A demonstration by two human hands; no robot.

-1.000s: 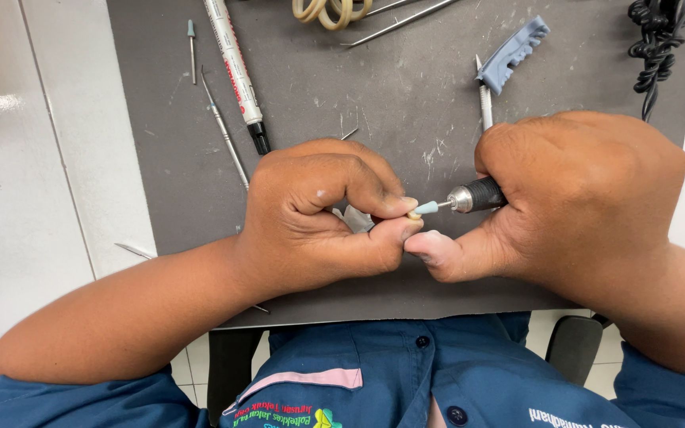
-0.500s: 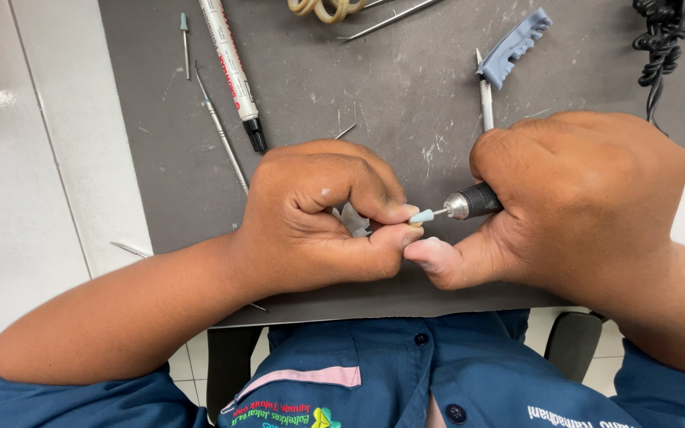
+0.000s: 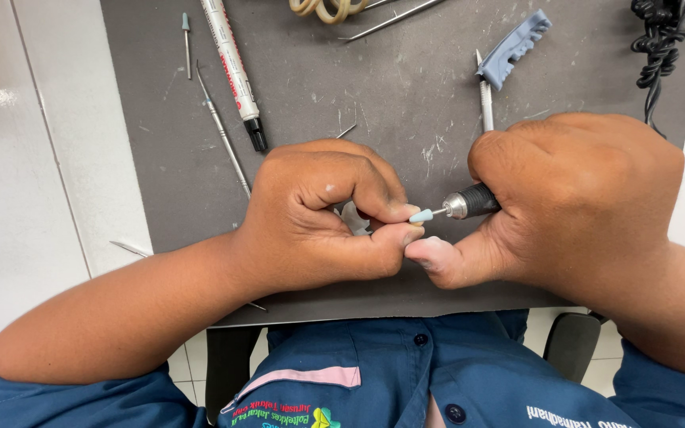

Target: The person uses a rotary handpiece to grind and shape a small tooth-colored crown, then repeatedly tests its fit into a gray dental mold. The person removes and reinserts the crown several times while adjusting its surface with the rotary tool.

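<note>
At far left, a white table (image 3: 33, 198) carries a dark grey mat (image 3: 406, 87). On the mat's left part lie a short pin with a pale blue tip (image 3: 186, 40), a thin metal probe (image 3: 222, 131) and a white marker with a black cap (image 3: 234, 71), the three set near one another. My left hand (image 3: 319, 214) is curled tight, thumb and forefinger pinching a small pale grey piece (image 3: 353, 218) at the mat's near edge; most of the piece is hidden by my fingers. A small light blue tip (image 3: 421, 215) of the rotary tool (image 3: 469, 203) touches my left fingertips just beside the piece. My right hand (image 3: 572, 206) is closed around that tool, thumb resting against my left thumb. Beyond my right hand lies a blue-grey toothed part (image 3: 515, 47) and, at far right, a coiled black cord (image 3: 660, 40).
</note>
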